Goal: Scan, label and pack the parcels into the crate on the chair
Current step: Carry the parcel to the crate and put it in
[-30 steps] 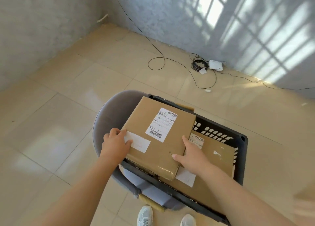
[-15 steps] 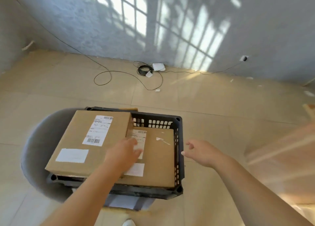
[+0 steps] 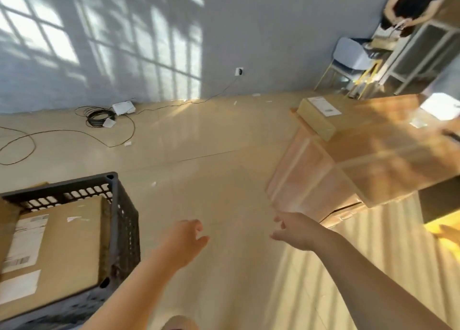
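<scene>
The black slotted crate (image 3: 124, 220) sits at the lower left with a labelled brown cardboard parcel (image 3: 64, 250) lying flat inside; a second parcel shows only as a sliver at the left edge. Another labelled brown parcel (image 3: 317, 116) rests on the near corner of the wooden table (image 3: 368, 150) at the right. My left hand (image 3: 185, 240) and my right hand (image 3: 293, 231) hover over the floor between crate and table, fingers loose, holding nothing.
A coiled black cable (image 3: 99, 116) and a white box (image 3: 123, 107) lie on the tiled floor by the wall. A grey chair (image 3: 353, 55), a metal shelf frame (image 3: 423, 48) and another person (image 3: 410, 3) are at the far right. Papers (image 3: 441, 105) lie on the table.
Both hands have left the parcels in the crate and swung right, empty. The view turned right, so the crate slid to the left and the wooden table with a parcel came into sight.
</scene>
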The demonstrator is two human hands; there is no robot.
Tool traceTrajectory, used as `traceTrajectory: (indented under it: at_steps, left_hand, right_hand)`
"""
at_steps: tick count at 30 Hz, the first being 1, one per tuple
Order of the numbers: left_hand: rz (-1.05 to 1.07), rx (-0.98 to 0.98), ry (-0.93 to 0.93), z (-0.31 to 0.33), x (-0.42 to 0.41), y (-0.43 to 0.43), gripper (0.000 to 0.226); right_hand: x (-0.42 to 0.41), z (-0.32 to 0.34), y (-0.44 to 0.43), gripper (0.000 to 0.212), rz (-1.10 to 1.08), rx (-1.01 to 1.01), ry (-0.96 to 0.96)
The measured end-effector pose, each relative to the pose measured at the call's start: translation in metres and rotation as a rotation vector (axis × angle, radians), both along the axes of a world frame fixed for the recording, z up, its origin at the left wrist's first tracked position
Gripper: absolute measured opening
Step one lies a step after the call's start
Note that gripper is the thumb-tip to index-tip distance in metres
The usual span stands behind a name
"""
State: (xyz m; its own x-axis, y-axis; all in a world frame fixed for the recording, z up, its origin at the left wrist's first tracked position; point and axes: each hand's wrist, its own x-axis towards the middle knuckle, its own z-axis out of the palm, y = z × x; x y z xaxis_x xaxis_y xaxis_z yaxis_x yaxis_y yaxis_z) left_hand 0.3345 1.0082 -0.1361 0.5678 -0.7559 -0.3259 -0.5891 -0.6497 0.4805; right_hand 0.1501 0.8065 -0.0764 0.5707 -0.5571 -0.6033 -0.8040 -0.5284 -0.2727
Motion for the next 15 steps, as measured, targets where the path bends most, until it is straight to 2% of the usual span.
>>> traceTrajectory:
  at_steps: [8, 15]
  left_hand:
    - [-0.193, 0.039, -0.024, -0.003, -0.056, -0.133, 0.037]
    - [-0.283, 0.019, 0.016, -0.003, -0.079, -0.274, 0.04]
  right_hand:
    - [-0.099, -0.002, -0.099, 0.053, -0.222, 0.025, -0.019]
    - [-0.137, 0.001, -0.214, 0.045, -0.281, -0.021, -0.014]
